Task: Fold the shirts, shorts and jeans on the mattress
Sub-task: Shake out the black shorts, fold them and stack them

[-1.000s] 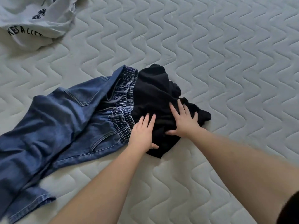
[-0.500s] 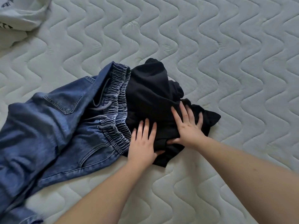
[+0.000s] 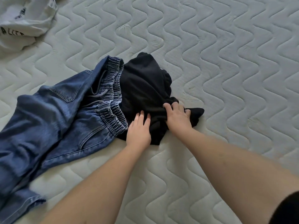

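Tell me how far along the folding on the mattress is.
Done: nothing looks folded. The jeans lie spread and rumpled, and the white shirt sits bunched at the mattress corner.
In hand: the black garment, bunched; the left hand rests flat on it and the right hand curls into its cloth.
Left: all three pieces.

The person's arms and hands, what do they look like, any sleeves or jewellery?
Both forearms are bare to the frame's edge. The left hand and right hand show no rings, watch or gloves. A dark sleeve edge shows at the right upper arm.
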The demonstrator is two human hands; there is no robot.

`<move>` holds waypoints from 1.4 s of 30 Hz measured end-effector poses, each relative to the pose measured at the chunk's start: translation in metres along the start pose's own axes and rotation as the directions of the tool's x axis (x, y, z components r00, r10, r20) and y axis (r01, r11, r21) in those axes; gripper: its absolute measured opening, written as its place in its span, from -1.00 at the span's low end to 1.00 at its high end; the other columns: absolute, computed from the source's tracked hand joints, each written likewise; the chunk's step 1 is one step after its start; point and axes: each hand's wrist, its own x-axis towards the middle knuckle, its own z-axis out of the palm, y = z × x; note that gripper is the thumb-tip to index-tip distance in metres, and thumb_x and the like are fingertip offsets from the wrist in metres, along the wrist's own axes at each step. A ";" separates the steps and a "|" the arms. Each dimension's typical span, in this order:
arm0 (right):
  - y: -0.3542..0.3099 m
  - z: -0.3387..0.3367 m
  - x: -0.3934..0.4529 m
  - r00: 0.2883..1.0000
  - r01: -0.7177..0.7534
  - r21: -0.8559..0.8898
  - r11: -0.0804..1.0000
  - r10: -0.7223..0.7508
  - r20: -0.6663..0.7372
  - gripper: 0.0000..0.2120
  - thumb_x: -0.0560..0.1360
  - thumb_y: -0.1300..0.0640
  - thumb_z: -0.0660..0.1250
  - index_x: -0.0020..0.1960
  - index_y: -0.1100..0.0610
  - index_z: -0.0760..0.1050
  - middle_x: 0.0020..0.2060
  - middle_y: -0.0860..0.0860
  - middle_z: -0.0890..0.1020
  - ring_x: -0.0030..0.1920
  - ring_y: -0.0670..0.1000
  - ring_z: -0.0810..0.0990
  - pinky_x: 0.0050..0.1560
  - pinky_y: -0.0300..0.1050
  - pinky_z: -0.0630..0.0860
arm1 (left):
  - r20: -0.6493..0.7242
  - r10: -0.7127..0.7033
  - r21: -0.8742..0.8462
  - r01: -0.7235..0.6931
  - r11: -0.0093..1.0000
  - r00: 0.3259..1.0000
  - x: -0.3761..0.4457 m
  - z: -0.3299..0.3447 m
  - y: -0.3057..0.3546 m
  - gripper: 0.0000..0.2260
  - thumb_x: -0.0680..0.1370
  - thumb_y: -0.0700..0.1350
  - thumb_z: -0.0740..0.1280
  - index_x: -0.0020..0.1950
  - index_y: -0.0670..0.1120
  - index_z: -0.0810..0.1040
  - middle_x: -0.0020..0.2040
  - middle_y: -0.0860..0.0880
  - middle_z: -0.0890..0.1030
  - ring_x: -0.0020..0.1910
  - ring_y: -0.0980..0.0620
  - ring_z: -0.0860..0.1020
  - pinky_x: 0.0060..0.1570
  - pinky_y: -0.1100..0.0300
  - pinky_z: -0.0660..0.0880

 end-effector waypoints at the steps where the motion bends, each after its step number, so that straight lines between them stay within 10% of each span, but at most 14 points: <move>1: -0.001 0.003 -0.013 1.000 -0.005 -0.028 1.000 0.005 0.005 -0.54 0.54 0.16 0.17 0.40 -0.06 0.16 0.24 0.09 0.33 0.28 0.16 0.30 0.26 0.15 0.24 | 0.020 0.007 -0.024 -0.007 1.000 1.000 -0.008 0.001 0.002 -0.40 0.60 -0.07 0.20 0.61 -0.04 0.04 0.61 -0.11 0.02 0.58 -0.07 -0.01 0.42 0.06 0.20; 19: 0.126 -0.007 -0.288 0.782 -0.115 -0.218 0.969 0.224 0.582 -0.47 0.45 0.09 0.29 0.38 -0.08 0.23 0.25 0.04 0.39 0.33 0.11 0.37 0.33 0.19 0.23 | 0.423 0.366 -0.317 -0.243 0.917 0.829 -0.230 0.055 0.145 -0.59 0.61 0.10 0.20 0.45 0.07 0.42 0.43 0.07 0.41 0.37 0.00 0.39 0.27 0.01 0.44; 23: 0.119 -0.023 -0.265 0.720 -0.217 -0.052 0.975 0.196 0.665 -0.35 0.37 -0.15 0.34 0.41 -0.06 0.28 0.33 0.10 0.37 0.37 0.16 0.35 0.38 0.10 0.27 | 0.196 0.311 -0.448 -0.197 0.872 0.930 -0.231 0.041 0.130 -0.60 0.57 0.25 0.20 0.24 0.04 0.57 0.19 0.09 0.57 0.17 0.06 0.52 0.15 0.09 0.48; 26: 0.094 -0.036 -0.229 0.866 -0.328 0.047 0.944 0.280 0.414 -0.60 0.42 -0.16 0.29 0.20 -0.04 0.52 0.19 0.10 0.54 0.24 0.19 0.49 0.23 0.03 0.43 | -0.121 0.111 -0.575 -0.161 0.802 0.986 -0.209 0.024 0.104 -0.80 0.61 0.01 0.26 0.03 -0.06 0.62 -0.02 0.01 0.61 0.00 0.03 0.56 0.07 0.10 0.47; 29: 0.065 -0.045 -0.189 0.932 -0.347 0.375 0.859 0.360 0.038 -0.84 0.54 -0.01 0.25 -0.01 0.05 0.53 0.00 0.09 0.61 0.09 0.19 0.56 0.08 0.03 0.45 | -0.140 -0.209 -0.737 0.039 0.675 0.968 -0.175 0.002 0.081 -0.86 0.61 -0.07 0.27 0.10 -0.04 0.58 -0.04 0.02 0.56 -0.09 0.09 0.54 0.03 0.20 0.47; 33: 0.044 -0.053 -0.141 0.938 -0.334 0.753 0.566 0.277 0.208 -0.61 0.58 -0.01 0.31 0.35 0.11 0.43 0.20 0.01 0.56 0.22 0.04 0.54 0.24 -0.06 0.44 | 0.058 -0.417 -0.783 0.300 0.544 0.907 -0.137 -0.014 0.061 -0.79 0.59 -0.05 0.26 0.21 -0.02 0.52 0.07 -0.01 0.57 0.00 0.00 0.56 0.07 0.11 0.48; 37: 0.025 -0.046 -0.133 0.982 -0.188 0.579 0.794 0.139 0.129 -0.62 0.50 0.17 0.38 0.31 0.10 0.51 0.18 0.05 0.60 0.17 0.05 0.56 0.22 -0.12 0.44 | 0.136 -0.363 -0.868 0.288 0.405 0.922 -0.127 -0.016 0.055 -0.82 0.60 0.07 0.26 0.16 0.07 0.53 0.02 0.09 0.61 0.03 0.05 0.59 0.12 0.09 0.51; 42: -0.005 -0.026 -0.179 0.977 0.009 0.624 0.781 -0.141 0.162 -0.64 0.44 0.34 0.29 0.14 0.04 0.63 0.05 -0.01 0.63 -0.01 -0.10 0.55 0.13 -0.30 0.39 | 0.409 -0.271 -0.912 0.404 -0.076 0.872 -0.127 -0.012 0.062 -0.51 0.55 0.30 0.22 0.38 0.06 0.42 0.26 0.02 0.55 0.18 0.00 0.56 0.17 -0.06 0.54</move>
